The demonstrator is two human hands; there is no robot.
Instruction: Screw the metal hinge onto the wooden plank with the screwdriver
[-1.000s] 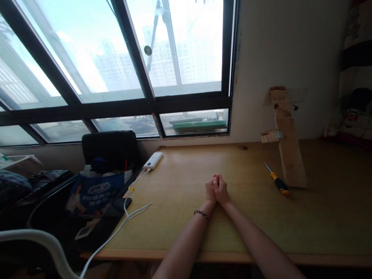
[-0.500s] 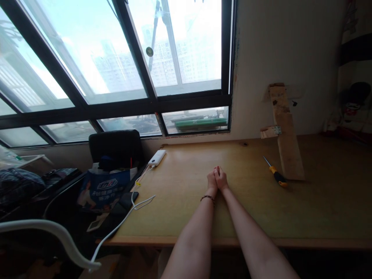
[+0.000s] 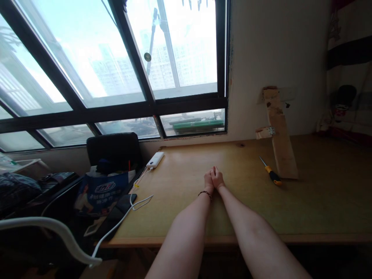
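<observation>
While both curl, left hand [image 3: 208, 181] touches right hand [image 3: 217, 179].

Clasped fingers [image 3: 214, 173] hide the palms; the frame's bottom edge crops both forearms [image 3: 184, 234].

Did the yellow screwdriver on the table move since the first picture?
No. The screwdriver lies in the same spot beside the foot of the wooden board; both just shift together in the view.

Your head-worn camera looks forward and down across the table [image 3: 171, 205], your forearms [image 3: 186, 232] entering from the bottom edge. It faces the window [image 3: 192, 103] and wall [image 3: 270, 46] beyond, far enough back that your hands [image 3: 217, 179] look small.
</observation>
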